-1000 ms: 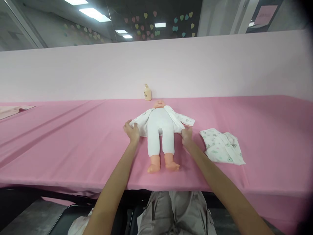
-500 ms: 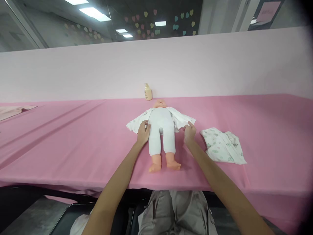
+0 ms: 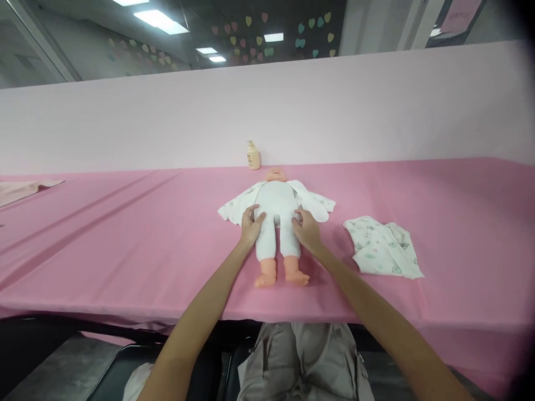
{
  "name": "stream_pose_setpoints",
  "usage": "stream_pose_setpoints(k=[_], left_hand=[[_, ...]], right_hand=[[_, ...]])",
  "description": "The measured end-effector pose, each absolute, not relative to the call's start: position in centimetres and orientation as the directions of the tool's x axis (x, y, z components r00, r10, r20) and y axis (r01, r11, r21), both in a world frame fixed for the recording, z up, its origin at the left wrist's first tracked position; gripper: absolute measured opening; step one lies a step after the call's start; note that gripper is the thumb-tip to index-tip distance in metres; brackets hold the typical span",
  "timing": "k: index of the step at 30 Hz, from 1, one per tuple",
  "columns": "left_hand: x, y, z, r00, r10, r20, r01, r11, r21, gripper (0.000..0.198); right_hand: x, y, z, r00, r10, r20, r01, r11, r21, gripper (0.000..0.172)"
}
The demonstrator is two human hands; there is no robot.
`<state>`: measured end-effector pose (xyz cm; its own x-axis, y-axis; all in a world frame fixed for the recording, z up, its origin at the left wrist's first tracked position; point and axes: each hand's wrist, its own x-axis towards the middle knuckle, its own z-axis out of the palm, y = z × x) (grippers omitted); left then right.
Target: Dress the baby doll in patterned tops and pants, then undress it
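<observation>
A baby doll [image 3: 277,220] with a white cloth body and bare feet lies on its back on the pink table [image 3: 125,234], head away from me. An open white patterned jacket [image 3: 234,207] is spread under it, flaps out to both sides. My left hand [image 3: 251,227] cups the doll's left hip, fingers curved against it. My right hand [image 3: 306,229] presses the doll's right hip the same way. Both hands hold the doll's body between them.
A folded white patterned garment [image 3: 382,248] lies on the table to the right of the doll. A cream pump bottle [image 3: 253,156] stands behind the doll's head at a pale pink partition [image 3: 376,106]. A beige cloth [image 3: 23,188] lies far left.
Both hands left the jacket's outer flaps and moved inward onto the doll's hips. The jacket stays spread flat.
</observation>
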<state>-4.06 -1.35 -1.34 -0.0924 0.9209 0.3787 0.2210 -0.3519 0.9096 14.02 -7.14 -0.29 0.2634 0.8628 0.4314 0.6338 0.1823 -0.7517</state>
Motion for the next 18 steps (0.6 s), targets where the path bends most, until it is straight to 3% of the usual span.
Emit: stream_pose_setpoints(k=[4, 7, 18], left_hand=[[-3.7, -1.3, -1.0, -0.176, 0.930, 0.324, 0.192, -0.290, 0.938, 0.037], [-3.6, -1.3, -0.8, -0.183, 0.939, 0.290, 0.182, -0.258, 0.949, 0.035], [-4.4, -1.0, -1.1, 0.074, 0.963, 0.260, 0.161, -0.269, 0.950, 0.059]], right_hand=[[13.2, -7.5, -0.5, 0.211, 0.911, 0.355, 0.451, 0.232, -0.862, 0.068], [13.3, -7.2, -0.8, 0.239, 0.922, 0.305, 0.340, 0.214, -0.916, 0.080], [15.3, -6.2, -0.7, 0.303, 0.918, 0.256, 0.246, 0.184, -0.952, 0.071]])
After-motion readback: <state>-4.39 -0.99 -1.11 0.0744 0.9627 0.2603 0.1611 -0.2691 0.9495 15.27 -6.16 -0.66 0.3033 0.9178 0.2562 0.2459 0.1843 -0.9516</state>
